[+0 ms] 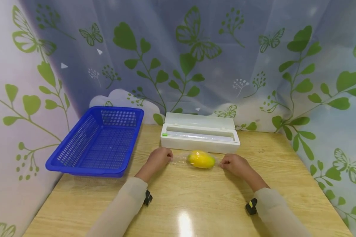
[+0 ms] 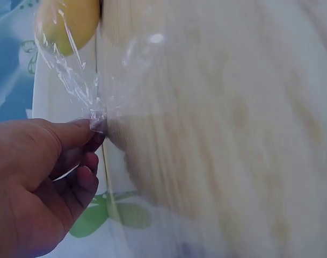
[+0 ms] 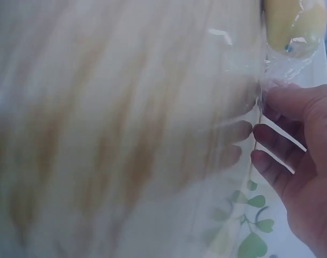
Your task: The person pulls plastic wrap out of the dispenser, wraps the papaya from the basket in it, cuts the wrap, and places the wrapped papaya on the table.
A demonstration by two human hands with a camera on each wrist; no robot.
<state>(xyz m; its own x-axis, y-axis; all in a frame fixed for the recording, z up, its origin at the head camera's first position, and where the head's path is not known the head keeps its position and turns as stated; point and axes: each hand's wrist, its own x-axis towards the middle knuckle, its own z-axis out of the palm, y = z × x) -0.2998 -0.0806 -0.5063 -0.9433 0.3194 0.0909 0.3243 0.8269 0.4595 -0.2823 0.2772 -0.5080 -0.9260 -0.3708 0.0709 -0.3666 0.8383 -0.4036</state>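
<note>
A yellow mango-like fruit (image 1: 201, 159) with greenish ends, wrapped in clear plastic film, is between my two hands in front of a white box. My left hand (image 1: 160, 158) pinches the gathered film (image 2: 97, 119) at the fruit's left, between thumb and forefinger. At the other end, thumb and fingers of my right hand (image 1: 235, 165) pinch the twisted film (image 3: 278, 80) close to the fruit. Both film tails are drawn out sideways from the fruit. The wrist views show the fruit (image 2: 72, 24) only in part, cut off by the frame edge.
Behind the fruit lies the long white cling film box (image 1: 200, 144), lid raised, with a film roll (image 1: 200, 136) and a green slider inside. A blue plastic basket (image 1: 86, 169) stands at the left on the wooden table (image 1: 178, 197). Patterned curtains (image 1: 219, 65) border the table's back and sides.
</note>
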